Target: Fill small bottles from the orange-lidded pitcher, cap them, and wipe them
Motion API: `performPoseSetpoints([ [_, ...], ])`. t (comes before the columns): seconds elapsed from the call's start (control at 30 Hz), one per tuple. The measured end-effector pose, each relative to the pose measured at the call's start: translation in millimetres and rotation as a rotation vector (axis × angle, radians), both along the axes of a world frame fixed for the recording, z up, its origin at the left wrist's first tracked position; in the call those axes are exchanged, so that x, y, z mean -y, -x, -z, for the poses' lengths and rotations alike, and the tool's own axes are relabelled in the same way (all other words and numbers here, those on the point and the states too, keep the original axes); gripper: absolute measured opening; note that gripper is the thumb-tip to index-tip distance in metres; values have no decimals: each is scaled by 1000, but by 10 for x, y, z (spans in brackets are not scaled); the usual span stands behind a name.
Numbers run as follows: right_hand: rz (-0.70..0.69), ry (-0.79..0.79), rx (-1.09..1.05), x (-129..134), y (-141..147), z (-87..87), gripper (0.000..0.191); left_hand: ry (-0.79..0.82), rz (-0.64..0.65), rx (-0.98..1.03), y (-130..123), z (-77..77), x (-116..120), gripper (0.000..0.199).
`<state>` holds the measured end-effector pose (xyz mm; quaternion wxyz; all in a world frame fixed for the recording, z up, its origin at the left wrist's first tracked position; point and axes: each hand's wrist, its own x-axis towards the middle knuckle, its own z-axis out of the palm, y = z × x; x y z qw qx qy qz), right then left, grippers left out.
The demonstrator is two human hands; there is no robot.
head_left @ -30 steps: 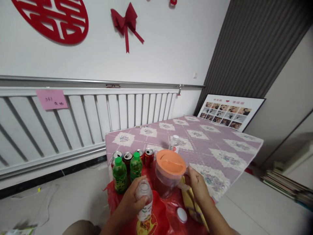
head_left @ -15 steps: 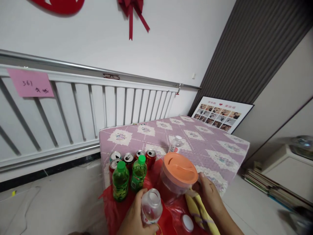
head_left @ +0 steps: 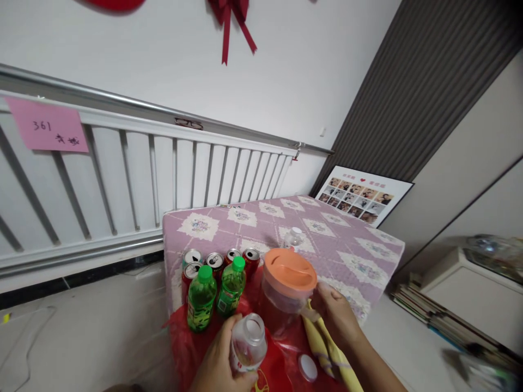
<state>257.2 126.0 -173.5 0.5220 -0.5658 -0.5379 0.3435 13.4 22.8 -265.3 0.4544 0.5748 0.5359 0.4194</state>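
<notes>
One open bottle (head_left: 247, 351): at the bottom centre of the frame, in the left hand (head_left: 220, 351), whose fingers and thumb wrap its sides.
Right hand (head_left: 337, 316): lower right of centre, closed around the handle (head_left: 312, 314) of the pitcher (head_left: 280, 310).
Orange lid (head_left: 290, 268): on top of the pitcher, lower centre.
White cap (head_left: 308, 367): bottom of the frame, beside the yellow cloth (head_left: 327, 345).
Green bottles (head_left: 201, 305): two, lower left of centre, near five cans (head_left: 214, 262).

Looks like a room in a home: radiator (head_left: 164, 177), red wall bow (head_left: 227, 19), photo board (head_left: 359, 194), floral quilted cover (head_left: 281, 220).
</notes>
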Motion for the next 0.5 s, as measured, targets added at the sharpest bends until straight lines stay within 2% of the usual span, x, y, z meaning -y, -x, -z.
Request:
performPoseSetpoints([
  [0.2,19,35,-23,9,180,-136,57,-8,11,-29,16,1,-2,88],
  [0.33,47,1,50,48,74,-239,57,-32,4,-18,17,20,12,86],
  [0.5,62,-58,142,146,-137,-500,58,-1,-20,8,23,-9,32,90],
])
